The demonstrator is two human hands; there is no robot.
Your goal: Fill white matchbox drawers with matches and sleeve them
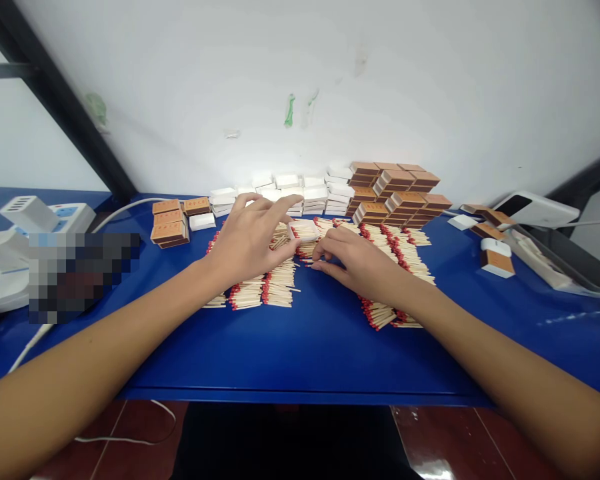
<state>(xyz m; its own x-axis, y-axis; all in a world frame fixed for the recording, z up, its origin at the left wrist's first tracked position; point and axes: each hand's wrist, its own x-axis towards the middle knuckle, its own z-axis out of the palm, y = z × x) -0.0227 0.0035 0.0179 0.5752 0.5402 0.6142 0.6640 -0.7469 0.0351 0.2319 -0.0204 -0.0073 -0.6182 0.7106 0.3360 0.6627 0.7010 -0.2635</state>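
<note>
Left hand [260, 233] spread, fingers apart, thumb at the near-left corner of a white matchbox tray [304, 231]; I see no closed grip on it. Right hand [347, 257] curled, thumb and fingertips drawn together just nearside of the tray; whether a match is pinched there I cannot tell. Key relation: the tray lies between the hands, long axis roughly left-right, beyond the right fingertips and beside the left thumb, so I log the left as nearer. Some matches show inside. Loose matches [279, 291] lie on both sides, which I judge tight for sideways travel. Behind, stacked white trays [315, 194] and brown matchboxes [397, 180] stand before the wall [300, 60]. Open room: bare blue surface [300, 353] between me and the tray, out to its front edge.
</note>
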